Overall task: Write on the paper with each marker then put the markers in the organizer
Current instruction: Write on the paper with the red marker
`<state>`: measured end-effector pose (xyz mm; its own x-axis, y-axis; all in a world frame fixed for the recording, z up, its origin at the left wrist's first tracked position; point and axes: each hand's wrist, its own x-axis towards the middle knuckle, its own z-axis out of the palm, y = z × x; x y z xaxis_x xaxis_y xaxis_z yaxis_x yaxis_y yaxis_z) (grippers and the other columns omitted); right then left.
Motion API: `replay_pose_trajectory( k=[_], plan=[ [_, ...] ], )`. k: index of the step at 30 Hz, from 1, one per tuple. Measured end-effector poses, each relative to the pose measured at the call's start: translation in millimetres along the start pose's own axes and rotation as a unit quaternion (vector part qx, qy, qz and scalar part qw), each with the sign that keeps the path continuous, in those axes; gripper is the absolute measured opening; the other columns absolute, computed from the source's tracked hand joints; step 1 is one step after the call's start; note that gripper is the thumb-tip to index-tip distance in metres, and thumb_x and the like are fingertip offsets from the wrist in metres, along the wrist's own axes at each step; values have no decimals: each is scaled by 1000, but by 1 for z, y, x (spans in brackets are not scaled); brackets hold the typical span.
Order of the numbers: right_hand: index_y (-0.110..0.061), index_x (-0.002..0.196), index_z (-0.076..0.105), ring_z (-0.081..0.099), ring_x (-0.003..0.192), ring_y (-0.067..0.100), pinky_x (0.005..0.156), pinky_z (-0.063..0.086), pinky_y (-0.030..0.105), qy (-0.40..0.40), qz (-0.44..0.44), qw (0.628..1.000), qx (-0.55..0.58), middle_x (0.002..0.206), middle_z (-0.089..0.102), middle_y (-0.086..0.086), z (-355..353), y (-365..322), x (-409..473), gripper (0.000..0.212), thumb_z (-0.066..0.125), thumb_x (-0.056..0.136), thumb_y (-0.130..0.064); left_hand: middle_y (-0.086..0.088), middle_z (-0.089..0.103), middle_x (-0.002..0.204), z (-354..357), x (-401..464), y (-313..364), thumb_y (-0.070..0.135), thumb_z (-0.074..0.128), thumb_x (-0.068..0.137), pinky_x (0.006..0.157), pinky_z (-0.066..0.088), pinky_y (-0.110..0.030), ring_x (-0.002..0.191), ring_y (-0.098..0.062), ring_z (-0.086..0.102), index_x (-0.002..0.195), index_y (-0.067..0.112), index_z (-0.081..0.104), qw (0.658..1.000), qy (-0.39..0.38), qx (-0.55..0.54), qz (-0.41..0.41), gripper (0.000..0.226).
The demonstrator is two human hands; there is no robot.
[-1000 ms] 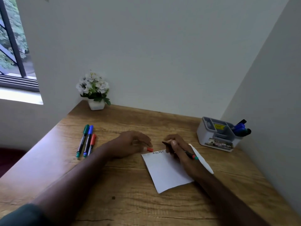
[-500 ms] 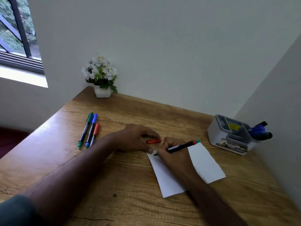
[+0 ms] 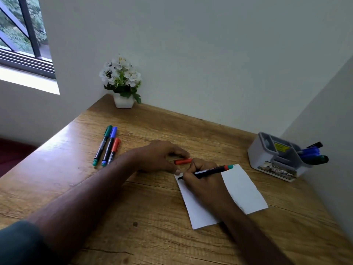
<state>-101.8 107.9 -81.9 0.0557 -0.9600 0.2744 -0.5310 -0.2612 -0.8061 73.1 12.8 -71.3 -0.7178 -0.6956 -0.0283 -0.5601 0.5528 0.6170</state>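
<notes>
We see right hand (image 3: 202, 181) fingers curled round a black marker (image 3: 208, 171), tip on the paper's (image 3: 242, 190) far-left corner. Left hand (image 3: 158, 156) pinches the red cap (image 3: 182, 161) just left of the paper. Three markers (image 3: 108, 145) lie well left of the paper; organizer (image 3: 267, 155) to its right.

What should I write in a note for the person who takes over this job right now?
Right hand: grips the uncapped marker, tip on the paper near its far-left corner.
Left hand: holds the red cap beside the paper.
On the table: three capped markers, green, blue and red, lying at left, not yet used as far as I can tell.
Organizer at right already holds a few markers.
Left: finish writing, cap, store it, then do the other three.
</notes>
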Motion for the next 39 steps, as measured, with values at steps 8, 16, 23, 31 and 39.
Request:
replay_pose_trajectory(
  k=[8,16,23,31,39],
  plan=[
    [-21,55,52,52,60,2,56,38,16,-2,1,1000,-13,59,58,-11,2,2,-1,27,65,74,-35,12,42,149,0,-1,1,36,70,85,115,27,-41,138,-12,34,141,38,44,1000,-5,5,-8,62],
    [-21,54,47,49,58,3,55,37,17,8,3,1000,-13,58,55,-10,3,3,0,38,72,81,-23,12,45,147,1,0,-1,34,72,84,114,31,-39,135,-10,37,140,37,46,1000,-2,-11,-5,62],
    [-16,55,51,51,59,2,56,38,15,4,6,1000,6,59,56,-10,2,-1,-1,32,71,77,-29,11,44,148,0,-1,0,34,72,84,113,28,-36,137,-10,36,141,36,45,1000,-2,-6,-6,62],
    [-21,52,47,49,57,1,55,39,15,15,2,1000,8,57,54,-11,2,0,0,35,71,76,-31,13,44,148,1,1,-2,36,72,83,116,27,-43,138,-10,36,140,38,46,1000,2,-3,-5,62],
    [-20,52,48,49,56,2,55,37,14,15,-1,1000,-1,57,55,-11,2,3,2,40,74,82,-13,12,43,149,1,0,0,36,71,84,116,26,-44,138,-11,35,140,37,45,1000,0,-1,-2,62]
  ],
)
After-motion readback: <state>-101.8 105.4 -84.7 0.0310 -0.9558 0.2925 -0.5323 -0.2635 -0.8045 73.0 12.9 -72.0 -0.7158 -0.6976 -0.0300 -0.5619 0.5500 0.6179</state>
